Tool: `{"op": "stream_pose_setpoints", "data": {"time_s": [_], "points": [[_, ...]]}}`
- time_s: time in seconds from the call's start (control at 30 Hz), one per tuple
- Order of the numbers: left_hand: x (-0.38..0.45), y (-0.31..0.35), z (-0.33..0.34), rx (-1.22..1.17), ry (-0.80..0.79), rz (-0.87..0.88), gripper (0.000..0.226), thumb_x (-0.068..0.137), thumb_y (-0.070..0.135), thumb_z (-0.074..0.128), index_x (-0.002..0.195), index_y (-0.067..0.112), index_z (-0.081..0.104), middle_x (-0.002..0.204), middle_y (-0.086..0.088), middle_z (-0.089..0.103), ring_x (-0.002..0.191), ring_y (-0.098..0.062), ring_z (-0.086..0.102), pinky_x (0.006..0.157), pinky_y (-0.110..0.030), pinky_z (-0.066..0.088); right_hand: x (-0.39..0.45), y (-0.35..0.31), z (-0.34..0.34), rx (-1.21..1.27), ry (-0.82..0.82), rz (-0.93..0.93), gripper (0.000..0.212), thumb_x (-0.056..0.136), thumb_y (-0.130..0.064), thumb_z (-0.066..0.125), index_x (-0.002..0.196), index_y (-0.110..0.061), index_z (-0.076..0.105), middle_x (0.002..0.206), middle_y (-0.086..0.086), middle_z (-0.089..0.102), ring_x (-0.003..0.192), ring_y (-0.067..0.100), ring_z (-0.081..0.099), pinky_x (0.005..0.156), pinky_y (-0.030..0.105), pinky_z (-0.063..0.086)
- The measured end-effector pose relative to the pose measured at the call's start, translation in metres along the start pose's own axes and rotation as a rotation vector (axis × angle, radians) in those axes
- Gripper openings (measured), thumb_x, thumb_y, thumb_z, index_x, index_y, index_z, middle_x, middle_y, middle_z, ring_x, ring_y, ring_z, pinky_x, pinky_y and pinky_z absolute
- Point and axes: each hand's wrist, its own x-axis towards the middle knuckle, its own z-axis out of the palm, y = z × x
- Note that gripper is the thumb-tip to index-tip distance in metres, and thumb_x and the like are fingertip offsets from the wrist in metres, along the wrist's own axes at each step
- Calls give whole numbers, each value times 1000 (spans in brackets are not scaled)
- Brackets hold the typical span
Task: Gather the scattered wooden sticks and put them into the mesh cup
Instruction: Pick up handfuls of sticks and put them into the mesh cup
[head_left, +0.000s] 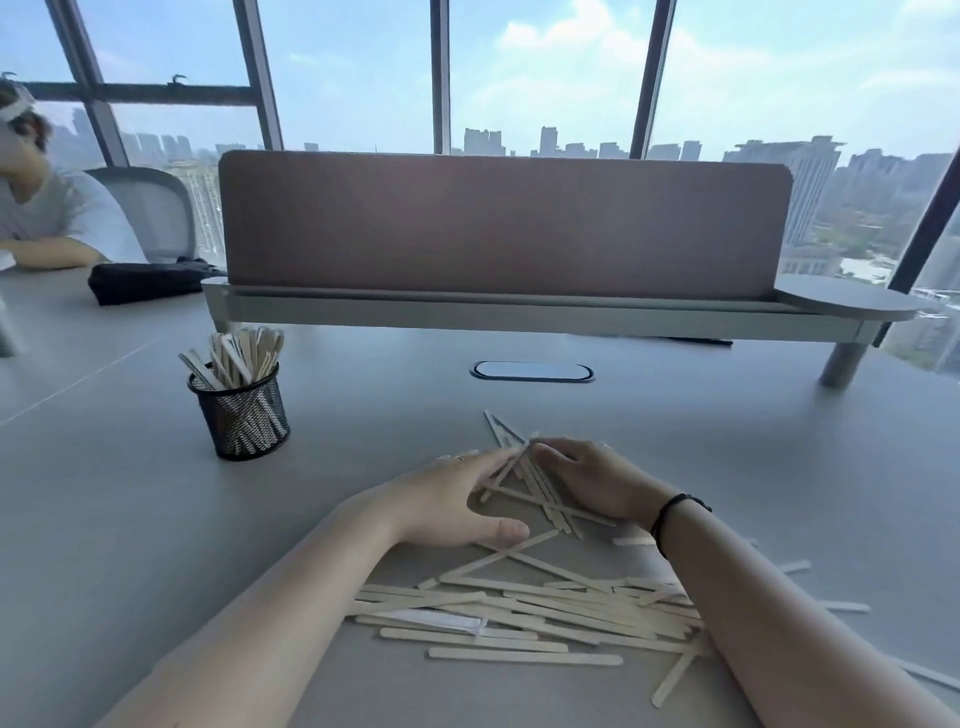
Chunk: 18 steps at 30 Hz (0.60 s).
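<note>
Raking sticks together: both hands meet over a small bunch (535, 480) in the middle of the desk (727, 441). Left hand (452, 499) lies flat, fingers fairly straight, pressing the bunch from its side, thumb stretched along the desk. Right hand (592, 480) is cupped, fingers curled against the far side of the same bunch. Whether it truly grips them yet, cannot tell; it looks more like squeezing than lifting.

The bunch is crossed and fanned, not parallel. A few stick ends poke out beyond the fingertips on the far side.

Bigger heap (524, 613) lies nearer the person, between the forearms, mostly flat and overlapping; strays trail off under and past the right arm. Cup (239, 415) stands upright, well apart to the left and further back, already fairly full, sticks leaning out of its rim.

Judgement on doing this well: square the bunch first. Tap or roll the sticks until they run parallel, then close one hand round the middle. Lifted crossed, they would likely splay and drop. With the cup crowded, lower them end-first into a gap, and steady the light cup with the other hand so it does not tip. Small handfuls seem safer than one large grab.
</note>
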Motion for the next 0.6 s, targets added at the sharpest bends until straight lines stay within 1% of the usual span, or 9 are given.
{"op": "stream_pose_setpoints", "data": {"time_s": [0.03, 0.1, 0.17, 0.27, 0.37, 0.43, 0.5, 0.57, 0.6], "points": [[-4, 0, -2, -20, -6, 6, 97, 71, 76, 69, 149, 61, 14, 161, 23, 27, 146, -1, 27, 117, -32, 29, -2, -3, 3, 91, -19, -11, 52, 96, -60, 43, 140, -35, 53, 141, -13, 57, 134, 10, 48, 116, 38, 31], [-11, -1, -4, -27, -5, 7, 101, 67, 74, 75, 148, 61, 16, 157, 30, 29, 142, 4, 30, 113, -27, 30, -6, -10, 11, 214, -59, -40, 73, 83, -68, 55, 146, -31, 45, 141, -13, 57, 129, 5, 52, 114, 33, 36], [-19, -3, -7, -3, 4, -21, 104, 63, 75, 76, 148, 61, 17, 157, 30, 29, 142, 2, 31, 111, -27, 31, -9, -13, 16, 247, -91, -54, 91, 71, -71, 63, 149, -30, 39, 141, -11, 56, 128, 3, 53, 113, 32, 38], [-31, -9, -9, 26, 46, -37, 105, 59, 76, 78, 148, 57, 24, 158, 26, 29, 142, -1, 31, 108, -25, 31, -14, -16, 18, 185, -135, -81, 82, 79, -50, 76, 149, -29, 38, 139, -15, 54, 127, 1, 52, 111, 26, 39], [-42, -19, -11, 39, 58, -41, 106, 55, 78, 79, 146, 56, 30, 153, 28, 27, 139, 2, 30, 111, -28, 31, -21, -19, 17, 158, -175, -115, 75, 79, -41, 81, 144, -28, 46, 134, -17, 58, 123, -5, 53, 111, 22, 37], [-49, -27, -13, 31, 47, -49, 107, 51, 82, 78, 144, 57, 31, 151, 33, 27, 139, 4, 31, 114, -32, 32, -29, -28, 15, 163, -205, -128, 68, 79, -40, 81, 140, -30, 52, 128, -20, 62, 118, -10, 55, 108, 20, 40], [-54, -34, -16, 42, 41, -64, 108, 53, 84, 74, 146, 56, 28, 155, 33, 23, 143, 2, 29, 115, -33, 31, -38, -37, 12, 154, -214, -143, 61, 80, -42, 80, 135, -35, 55, 121, -23, 67, 110, -13, 59, 104, 23, 46], [-60, -39, -18, 33, 40, -78, 104, 59, 85, 68, 149, 54, 26, 158, 31, 17, 142, 4, 27, 114, -30, 28, -50, -47, 9, 135, -241, -172, 64, 80, -48, 77, 138, -37, 52, 124, -23, 66, 111, -10, 60, 101, 25, 49], [-63, -42, -18, 23, 49, -80, 101, 61, 86, 65, 149, 53, 27, 159, 31, 17, 140, 5, 27, 113, -28, 28, -57, -51, 8, 109, -252, -190, 70, 79, -53, 76, 141, -40, 48, 129, -22, 64, 115, -9, 58, 104, 25, 46]]}}
